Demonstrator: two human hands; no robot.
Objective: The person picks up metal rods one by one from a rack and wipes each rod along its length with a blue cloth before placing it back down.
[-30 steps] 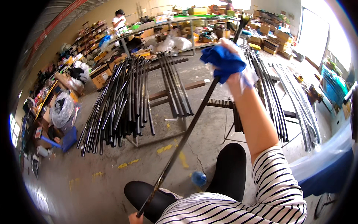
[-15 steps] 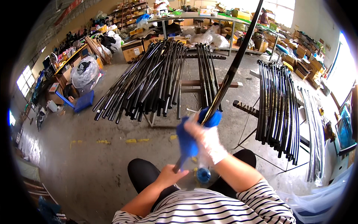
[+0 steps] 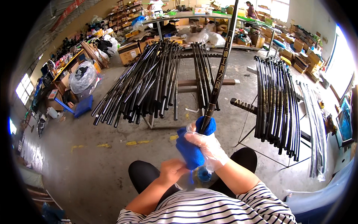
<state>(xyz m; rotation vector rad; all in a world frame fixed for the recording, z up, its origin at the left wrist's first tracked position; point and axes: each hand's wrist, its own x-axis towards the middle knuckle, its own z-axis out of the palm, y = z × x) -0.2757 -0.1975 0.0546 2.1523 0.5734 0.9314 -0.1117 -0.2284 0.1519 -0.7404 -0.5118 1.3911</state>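
The hands work close together above the lap: the right hand [image 3: 205,145], in a clear plastic glove [image 3: 217,156], is clamped over a blue cloth [image 3: 189,151] wrapped about a dark, patterned pole [image 3: 211,104], while the bare left hand [image 3: 171,171] sits just beside the cloth's lower edge, its fingers curled. The pole rises from the cloth, tilted away to the right, in front of the gap between the middle bundle of poles [image 3: 202,82] and the right bundle [image 3: 276,108]

The step in hand seems to be drawing the cloth along the pole. To do it well, the cloth ought to go all the way around the shaft, with even pressure from the gloved palm and fingers, so no strip is missed. A light twist would help cover the whole surface. The left hand would best steady the lower end, and the long upper part needs room so it does not knock the racked poles

The pole's top runs out past the upper edge of the view, so its tip cannot be seen. Its lower end is lost behind the cloth and left hand, and whether that hand grips the pole, pinches the cloth or only touches it, I cannot tell. A round blue object [image 3: 204,174] between the knees is partly covered and hard to identify
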